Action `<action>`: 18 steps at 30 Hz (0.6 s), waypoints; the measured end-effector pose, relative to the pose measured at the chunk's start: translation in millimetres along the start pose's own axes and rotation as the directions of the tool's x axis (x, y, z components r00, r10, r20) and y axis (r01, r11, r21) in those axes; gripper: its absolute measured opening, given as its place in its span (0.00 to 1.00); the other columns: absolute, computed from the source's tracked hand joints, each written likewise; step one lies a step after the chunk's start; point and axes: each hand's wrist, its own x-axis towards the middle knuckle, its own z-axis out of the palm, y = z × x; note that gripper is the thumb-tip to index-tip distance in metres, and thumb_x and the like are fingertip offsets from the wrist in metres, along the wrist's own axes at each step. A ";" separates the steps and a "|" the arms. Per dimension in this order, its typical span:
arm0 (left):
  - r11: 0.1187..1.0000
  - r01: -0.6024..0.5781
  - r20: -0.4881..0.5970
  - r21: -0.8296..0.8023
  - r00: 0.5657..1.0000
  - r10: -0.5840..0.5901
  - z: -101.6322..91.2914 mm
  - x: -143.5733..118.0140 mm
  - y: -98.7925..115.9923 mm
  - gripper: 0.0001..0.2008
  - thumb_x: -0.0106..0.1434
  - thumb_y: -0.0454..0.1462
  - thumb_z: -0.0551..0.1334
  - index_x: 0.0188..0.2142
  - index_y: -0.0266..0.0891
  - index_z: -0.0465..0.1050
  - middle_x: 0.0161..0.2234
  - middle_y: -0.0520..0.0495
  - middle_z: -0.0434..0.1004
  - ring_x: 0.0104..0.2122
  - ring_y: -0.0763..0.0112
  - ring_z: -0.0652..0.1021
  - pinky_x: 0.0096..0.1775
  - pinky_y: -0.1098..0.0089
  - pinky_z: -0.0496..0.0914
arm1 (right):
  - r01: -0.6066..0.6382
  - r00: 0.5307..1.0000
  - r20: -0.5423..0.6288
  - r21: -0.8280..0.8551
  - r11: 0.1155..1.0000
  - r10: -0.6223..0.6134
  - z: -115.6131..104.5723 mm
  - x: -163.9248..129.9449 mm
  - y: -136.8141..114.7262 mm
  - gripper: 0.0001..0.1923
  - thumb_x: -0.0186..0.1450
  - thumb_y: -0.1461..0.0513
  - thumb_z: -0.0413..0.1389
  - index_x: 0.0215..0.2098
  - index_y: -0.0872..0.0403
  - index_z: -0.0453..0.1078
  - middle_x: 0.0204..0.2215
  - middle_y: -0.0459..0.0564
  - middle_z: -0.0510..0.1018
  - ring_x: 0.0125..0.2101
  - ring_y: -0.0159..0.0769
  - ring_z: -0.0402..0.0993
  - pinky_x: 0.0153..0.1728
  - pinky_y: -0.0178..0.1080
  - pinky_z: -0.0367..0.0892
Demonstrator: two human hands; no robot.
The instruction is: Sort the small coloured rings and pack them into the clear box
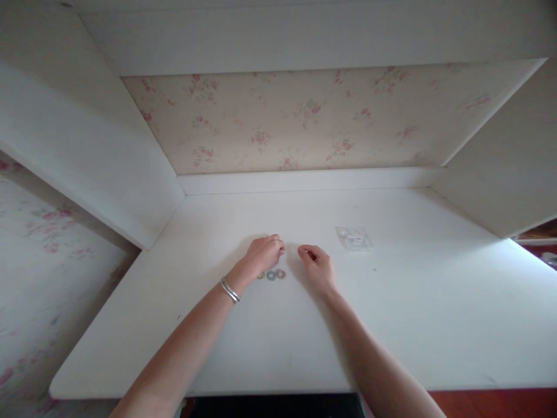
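Both my hands rest on a white desk (pixel 391 325) near its middle. My left hand (pixel 262 255), with a silver bangle (pixel 229 289) on its wrist, has its fingers curled and pinched together; whether anything is between them I cannot tell. My right hand (pixel 318 266) lies a short way to the right, fingertips also curled in toward the left hand. Just below the left hand, three small rings (pixel 271 274) lie in a row on the desk, touching neither hand.
A small clear plastic packet (pixel 354 238) lies on the desk to the right of my right hand. White side panels and a floral-papered back wall (pixel 282 122) enclose the desk. The front edge runs along the bottom.
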 end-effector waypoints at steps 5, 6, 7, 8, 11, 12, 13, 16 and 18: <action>0.996 -0.060 0.003 0.059 0.998 0.060 3.2 2.9 1.1 0.10 0.64 0.36 0.54 0.33 0.41 0.74 0.36 0.44 0.74 0.38 0.66 0.76 0.40 0.70 0.66 | 0.004 1.000 -0.006 0.020 1.000 -0.004 -0.5 -0.2 -2.1 0.18 0.60 0.50 0.51 0.33 0.54 0.76 0.25 0.49 0.76 0.26 0.34 0.66 0.29 0.36 0.61; 0.997 -0.058 -0.007 0.058 0.998 0.058 2.6 2.2 1.6 0.09 0.64 0.36 0.54 0.33 0.41 0.74 0.36 0.45 0.74 0.38 0.67 0.76 0.40 0.70 0.66 | 0.003 1.000 -0.010 0.022 1.000 -0.003 -0.6 -0.3 -2.2 0.18 0.60 0.50 0.51 0.33 0.54 0.76 0.25 0.49 0.76 0.25 0.34 0.66 0.29 0.36 0.61; 0.997 -0.049 -0.023 0.051 0.998 0.051 1.5 1.0 1.9 0.09 0.64 0.36 0.54 0.34 0.42 0.73 0.36 0.45 0.74 0.38 0.67 0.76 0.40 0.70 0.66 | 0.003 1.000 -0.011 0.024 1.000 -0.003 -0.6 -0.3 -2.1 0.18 0.60 0.50 0.51 0.33 0.54 0.76 0.25 0.49 0.76 0.26 0.34 0.67 0.29 0.36 0.61; 0.998 -0.037 -0.045 0.041 0.998 0.039 0.1 -0.8 1.9 0.09 0.64 0.36 0.54 0.35 0.42 0.73 0.37 0.46 0.74 0.38 0.67 0.76 0.40 0.70 0.66 | 0.003 1.000 -0.011 0.025 1.000 -0.003 -0.8 -0.3 -2.1 0.18 0.60 0.50 0.51 0.33 0.54 0.76 0.25 0.49 0.76 0.26 0.34 0.67 0.29 0.36 0.61; 1.000 0.004 -0.124 0.010 0.992 -0.003 -5.9 -11.3 -1.3 0.09 0.65 0.36 0.53 0.36 0.42 0.72 0.37 0.48 0.74 0.39 0.68 0.75 0.40 0.71 0.66 | -0.008 1.000 0.005 0.026 1.000 0.008 -1.5 -0.6 -2.1 0.18 0.59 0.51 0.51 0.33 0.54 0.76 0.25 0.49 0.76 0.26 0.34 0.67 0.29 0.36 0.61; 1.000 0.014 -0.151 -0.001 0.988 -0.014 -7.8 -16.7 -3.3 0.09 0.65 0.37 0.53 0.36 0.43 0.72 0.38 0.48 0.75 0.39 0.68 0.75 0.40 0.71 0.66 | -0.014 1.000 0.010 0.023 1.000 0.014 -1.7 -0.7 -2.2 0.18 0.59 0.51 0.51 0.33 0.54 0.76 0.25 0.48 0.76 0.26 0.34 0.67 0.29 0.36 0.61; 1.000 0.020 -0.176 -0.014 0.984 -0.022 -9.2 -23.1 -5.7 0.09 0.66 0.37 0.52 0.36 0.43 0.71 0.38 0.49 0.75 0.39 0.69 0.75 0.40 0.71 0.66 | -0.021 1.000 0.016 0.020 1.000 0.020 -1.9 -0.8 -2.4 0.18 0.59 0.51 0.51 0.33 0.54 0.76 0.25 0.48 0.76 0.26 0.34 0.67 0.29 0.36 0.61; 0.998 0.026 -0.233 -0.062 0.972 -0.039 -9.4 -46.7 -13.4 0.09 0.66 0.37 0.53 0.37 0.43 0.71 0.38 0.49 0.75 0.38 0.70 0.75 0.40 0.72 0.66 | -0.033 0.999 0.023 0.009 0.999 0.033 -2.0 -0.9 -2.8 0.18 0.59 0.51 0.51 0.33 0.53 0.76 0.25 0.48 0.76 0.26 0.34 0.67 0.30 0.36 0.61; 0.995 0.030 -0.247 -0.095 0.968 -0.053 -5.5 -63.4 -17.9 0.09 0.66 0.37 0.53 0.37 0.42 0.71 0.37 0.49 0.75 0.37 0.71 0.75 0.40 0.72 0.66 | -0.028 0.999 0.032 0.004 1.000 0.028 -1.8 -0.8 -2.5 0.18 0.59 0.51 0.51 0.34 0.54 0.76 0.26 0.49 0.76 0.26 0.34 0.68 0.30 0.37 0.61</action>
